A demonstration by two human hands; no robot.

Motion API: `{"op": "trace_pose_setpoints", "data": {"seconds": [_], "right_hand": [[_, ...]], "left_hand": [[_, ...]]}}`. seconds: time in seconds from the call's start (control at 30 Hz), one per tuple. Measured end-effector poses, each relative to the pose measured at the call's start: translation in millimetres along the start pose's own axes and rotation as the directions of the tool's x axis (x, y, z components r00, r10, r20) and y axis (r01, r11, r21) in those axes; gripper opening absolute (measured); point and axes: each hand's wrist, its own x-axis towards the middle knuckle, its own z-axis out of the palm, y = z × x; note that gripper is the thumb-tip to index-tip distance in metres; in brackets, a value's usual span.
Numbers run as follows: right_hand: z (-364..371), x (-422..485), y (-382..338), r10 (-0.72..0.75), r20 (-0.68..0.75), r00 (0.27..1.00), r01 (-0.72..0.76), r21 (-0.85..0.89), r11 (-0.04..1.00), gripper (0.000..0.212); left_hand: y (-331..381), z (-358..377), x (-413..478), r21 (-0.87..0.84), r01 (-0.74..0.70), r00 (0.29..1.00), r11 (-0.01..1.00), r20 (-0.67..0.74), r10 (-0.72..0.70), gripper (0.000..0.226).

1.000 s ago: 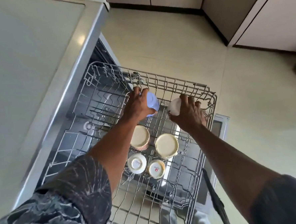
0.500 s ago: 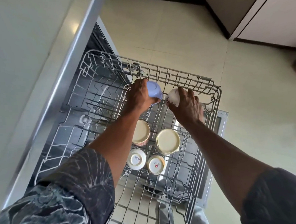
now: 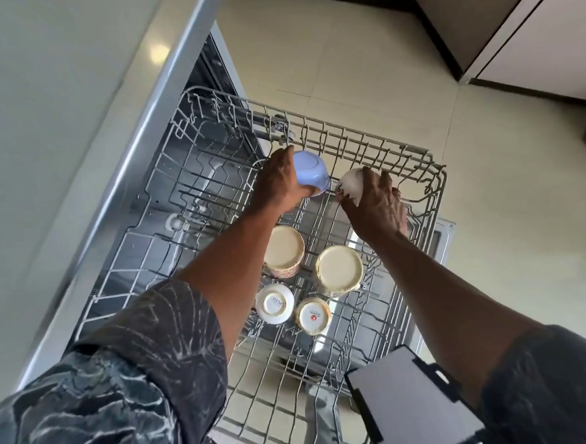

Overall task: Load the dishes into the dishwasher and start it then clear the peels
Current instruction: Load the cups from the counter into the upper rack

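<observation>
Counter (image 3: pixel 56 133) fills the left side, steel edge running diagonally; pale tiled floor (image 3: pixel 487 175) on the right, with cabinet fronts (image 3: pixel 547 34) at the top right corner; dishwasher (image 3: pixel 220 65) open under the counter edge, its wire rack (image 3: pixel 376 148) pulled right out over the floor; grey flat panel with a black frame (image 3: pixel 409 403) at the bottom right, over the rack's near corner, what it is I cannot tell; patterned dark sleeve (image 3: pixel 123 386) on the left arm; both arms reach to the far end of the rack; left hand (image 3: pixel 279 185) has its fingers wrapped round a lilac cup (image 3: pixel 310 171), held base up, just above the rack wires; right hand (image 3: pixel 376 206) grips a white cup (image 3: pixel 353 185) just beside it, fingers curled over the top, near the rack's far right rim; two cream mugs, one (image 3: pixel 283 248) and the other (image 3: pixel 339 267), sit upside down mid-rack, side by side; nearer the person, two small white cups (image 3: pixel 275 303) and (image 3: pixel 313 315) sit upside down, touching or nearly so, with printed marks on the bases, possibly brand names.
</observation>
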Motion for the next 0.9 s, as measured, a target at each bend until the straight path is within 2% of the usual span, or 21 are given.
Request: {"op": "trace_pose_setpoints", "data": {"seconds": [0.23, 0.33, 0.43, 0.63, 0.7, 0.8, 0.9], "right_hand": [[-21, -32, -6, 0.035, 0.027, 0.999, -0.035, 0.010, 0.999, 0.075], [-46, -56, -12, 0.030, 0.089, 0.996, -0.027, -0.032, 0.999, 0.069], [-74, -88, -18, -0.028, 0.181, 0.983, 0.042, -0.073, 0.996, 0.062], [-136, -162, -31, -0.165, 0.252, 0.954, 0.189, -0.074, 0.979, 0.059], [-135, -176, -22, -0.120, 0.291, 0.949, 0.157, -0.106, 0.982, 0.059], [-154, -206, -39, -0.246, 0.264, 0.933, 0.281, -0.105, 0.954, 0.056], [-167, -233, -75, -0.424, 0.214, 0.880, 0.447, -0.075, 0.891, 0.057]], "left_hand": [[2, -25, -41, 0.102, -0.003, 0.993, 0.995, -0.115, 0.015, 0.069], [9, -42, -75, 0.151, -0.019, 0.992, 0.988, -0.117, 0.037, 0.072], [22, -60, -121, 0.188, -0.024, 0.995, 0.982, -0.095, 0.042, 0.078], [52, -95, -224, 0.160, 0.078, 0.990, 0.984, -0.131, -0.057, 0.066], [60, -87, -246, 0.122, 0.064, 0.989, 0.990, -0.141, -0.047, 0.069], [71, -106, -299, 0.076, 0.140, 0.956, 0.987, -0.271, -0.114, 0.063], [62, -131, -351, 0.091, 0.264, 0.911, 0.960, -0.350, -0.217, 0.069]]}}
